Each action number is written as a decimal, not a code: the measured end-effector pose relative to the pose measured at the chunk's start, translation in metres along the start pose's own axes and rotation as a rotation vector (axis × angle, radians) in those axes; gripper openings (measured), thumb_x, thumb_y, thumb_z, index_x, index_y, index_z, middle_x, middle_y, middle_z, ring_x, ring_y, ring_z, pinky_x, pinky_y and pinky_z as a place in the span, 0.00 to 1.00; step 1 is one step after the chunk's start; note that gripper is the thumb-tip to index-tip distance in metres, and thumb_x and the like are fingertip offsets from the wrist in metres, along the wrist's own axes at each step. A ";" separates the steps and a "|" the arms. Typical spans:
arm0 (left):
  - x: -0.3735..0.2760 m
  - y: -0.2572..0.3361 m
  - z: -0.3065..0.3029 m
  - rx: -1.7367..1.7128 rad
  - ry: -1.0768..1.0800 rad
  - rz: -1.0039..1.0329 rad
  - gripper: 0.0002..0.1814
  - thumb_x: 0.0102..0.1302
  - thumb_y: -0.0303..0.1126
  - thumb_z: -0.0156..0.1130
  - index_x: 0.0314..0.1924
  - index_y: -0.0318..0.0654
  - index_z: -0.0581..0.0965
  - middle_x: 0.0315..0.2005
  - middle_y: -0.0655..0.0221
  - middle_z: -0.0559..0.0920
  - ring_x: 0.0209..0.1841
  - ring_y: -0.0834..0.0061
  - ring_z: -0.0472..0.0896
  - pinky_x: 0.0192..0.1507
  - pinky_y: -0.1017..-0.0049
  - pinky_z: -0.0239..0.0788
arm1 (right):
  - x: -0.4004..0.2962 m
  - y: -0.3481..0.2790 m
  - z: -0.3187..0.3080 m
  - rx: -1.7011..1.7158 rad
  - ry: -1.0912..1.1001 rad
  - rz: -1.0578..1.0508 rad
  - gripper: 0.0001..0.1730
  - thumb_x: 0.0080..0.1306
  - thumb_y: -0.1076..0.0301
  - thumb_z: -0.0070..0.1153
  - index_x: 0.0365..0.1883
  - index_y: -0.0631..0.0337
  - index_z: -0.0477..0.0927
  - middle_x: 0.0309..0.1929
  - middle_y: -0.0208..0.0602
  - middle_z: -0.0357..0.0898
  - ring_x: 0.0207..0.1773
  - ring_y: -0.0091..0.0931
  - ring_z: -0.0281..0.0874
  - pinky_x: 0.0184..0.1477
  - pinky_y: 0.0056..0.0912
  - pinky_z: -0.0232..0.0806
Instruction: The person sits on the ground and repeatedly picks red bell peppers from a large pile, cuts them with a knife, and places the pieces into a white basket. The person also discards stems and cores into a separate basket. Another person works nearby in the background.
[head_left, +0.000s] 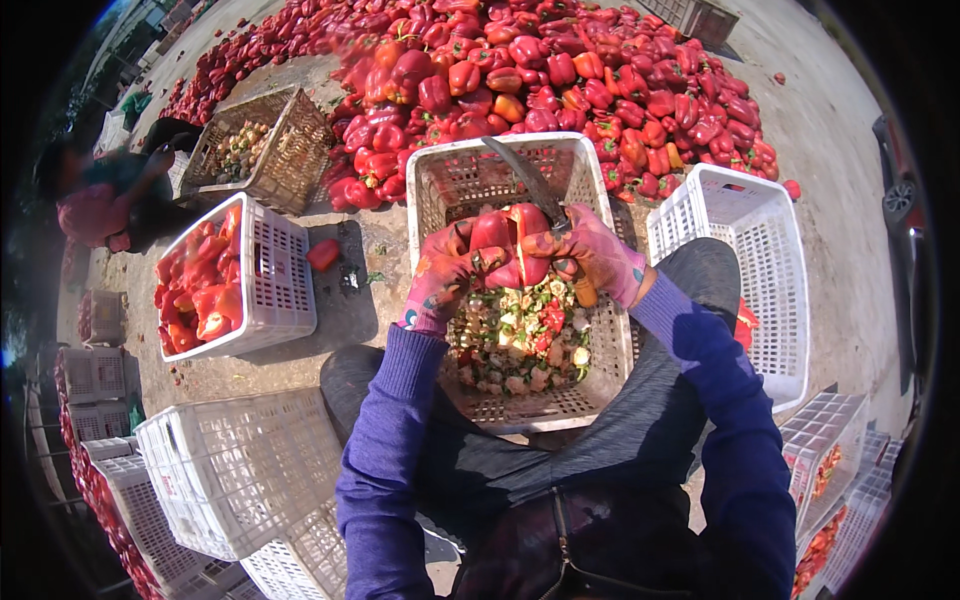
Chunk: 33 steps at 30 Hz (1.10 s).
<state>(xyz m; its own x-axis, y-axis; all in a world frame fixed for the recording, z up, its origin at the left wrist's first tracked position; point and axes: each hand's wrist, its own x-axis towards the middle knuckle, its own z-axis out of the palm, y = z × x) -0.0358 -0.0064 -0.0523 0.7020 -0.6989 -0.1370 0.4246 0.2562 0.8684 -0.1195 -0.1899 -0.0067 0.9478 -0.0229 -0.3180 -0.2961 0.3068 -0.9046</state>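
Note:
Both my hands wear pink patterned gloves, stained orange. A red bell pepper (491, 234), split open down its middle, is held between them above a plastic crate (433, 176). My left hand (444, 276) grips the left half. My right hand (596, 251) has its fingers on the right half and also holds a knife, whose dark curved blade (529, 176) points up and away and whose orange handle (585, 291) shows below the palm. Pale pepper cores and green stems (517, 337) with a few red scraps lie in the crate under my hands.
A large heap of red peppers (525, 82) lies beyond the crate. On the left stand a white crate of cut peppers (277, 277), a loose pepper (323, 255), a crate of cores (300, 146) and a seated person (112, 195). A white crate (772, 247) holding some red pieces is at right. Stacked crates (232, 465) stand lower left.

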 end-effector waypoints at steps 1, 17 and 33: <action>0.002 -0.004 -0.003 -0.020 -0.017 -0.002 0.25 0.50 0.27 0.67 0.49 0.32 0.71 0.38 0.69 0.79 0.37 0.80 0.77 0.35 0.80 0.71 | 0.002 0.007 -0.005 0.052 0.010 0.000 0.25 0.48 0.63 0.66 0.41 0.62 0.68 0.23 0.24 0.69 0.15 0.10 0.61 0.15 0.12 0.55; 0.027 -0.051 -0.013 0.206 0.312 -0.006 0.27 0.54 0.43 0.66 0.45 0.30 0.69 0.33 0.66 0.76 0.32 0.80 0.74 0.33 0.78 0.69 | 0.002 0.016 0.021 -0.165 0.160 -0.195 0.14 0.55 0.58 0.59 0.30 0.59 0.75 0.19 0.21 0.70 0.14 0.09 0.59 0.15 0.10 0.51; 0.011 -0.019 0.017 0.887 0.580 0.112 0.19 0.43 0.28 0.61 0.36 0.32 0.67 0.32 0.47 0.75 0.42 0.50 0.75 0.42 0.63 0.66 | 0.019 0.009 0.009 -0.450 0.037 -0.244 0.23 0.51 0.63 0.62 0.43 0.65 0.74 0.38 0.31 0.76 0.41 0.21 0.71 0.49 0.23 0.62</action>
<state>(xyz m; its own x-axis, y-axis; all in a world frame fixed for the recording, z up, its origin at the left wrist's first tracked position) -0.0459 -0.0306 -0.0621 0.9755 -0.2165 -0.0379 -0.0634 -0.4423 0.8946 -0.1027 -0.1787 -0.0179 0.9933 -0.0787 -0.0851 -0.0963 -0.1512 -0.9838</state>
